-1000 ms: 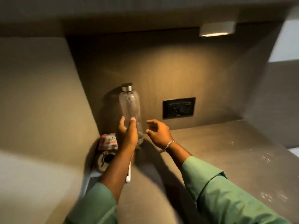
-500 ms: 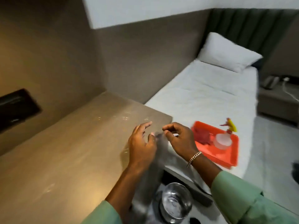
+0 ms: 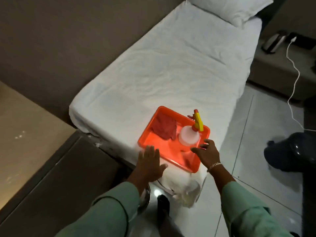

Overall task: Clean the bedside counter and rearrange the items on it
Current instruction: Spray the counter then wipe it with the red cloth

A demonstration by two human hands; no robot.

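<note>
Bed point(image 3: 171, 69) ran from near centre to far right, covered in a wrinkled white sheet, with a pillow point(image 3: 234, 9) at the far end. Brown wall panel stood along its left side. Bedside counter point(image 3: 22, 134) lay at the left edge, tan top with a few pale specks on it, well apart from both hands. A darker lower surface point(image 3: 56, 177) sat between the counter and the foot of the bed.

On the right, pale tiled floor point(image 3: 253, 134); a white cable point(image 3: 294, 79) trailed across it from a low unit at far right. A dark rounded object point(image 3: 289, 153) sat at the right edge, too blurred to identify.

Orange tray point(image 3: 171, 158) rested on the near corner of the bed. Inside it: a red cloth point(image 3: 164, 129) crumpled in the far left part, and just right of it a white spray bottle point(image 3: 189, 138) with a yellow trigger head, standing upright. The near part of the tray was bare.

Left hand point(image 3: 150, 164) was flat, fingers spread, empty, at the near left edge of the tray; contact could not be confirmed. Right hand point(image 3: 206, 154), with a bracelet at the wrist, was spread and empty at the tray's near right rim, just beside the bottle. Both sleeves were green
</note>
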